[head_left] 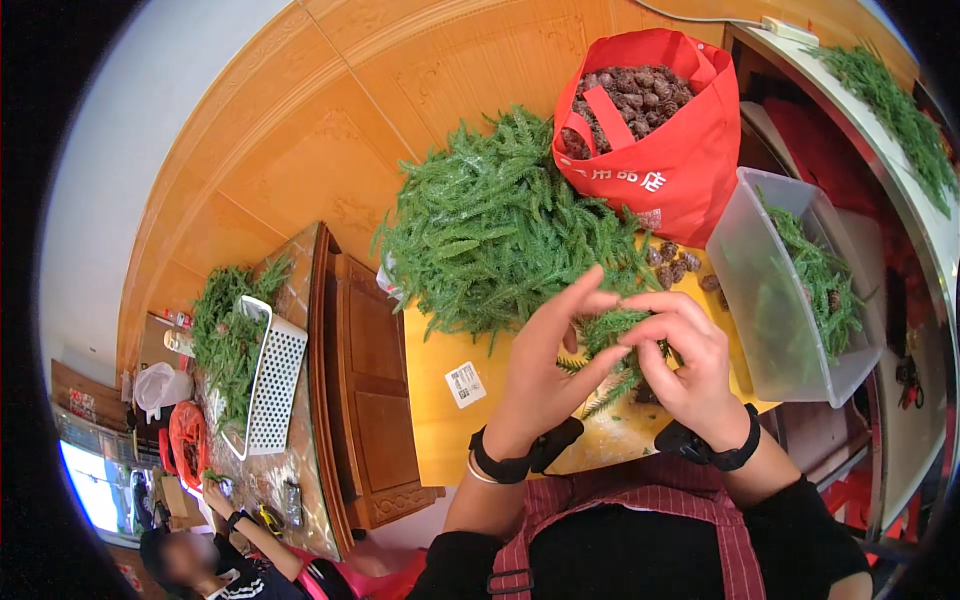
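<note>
Over the yellow tabletop, my left hand (548, 362) is curved around a small green pine sprig (612, 328), its thumb reaching across toward the other hand. My right hand (690, 352) pinches at the sprig with thumb and fingertips, close to my left fingertips. Part of the sprig hangs below the hands, and the exact grip points are hidden by fingers. Just beyond lies a big heap of green pine sprigs (480, 225). Several brown pine cones (680, 268) sit on the table behind my right hand.
A red bag (690, 170) full of pine cones stands behind. At right, a translucent plastic bin (768, 345) holds sprigs. A white label (465, 385) lies on the yellow table (440, 430). Leftward, another person works at a table with a white basket (275, 385) and greenery.
</note>
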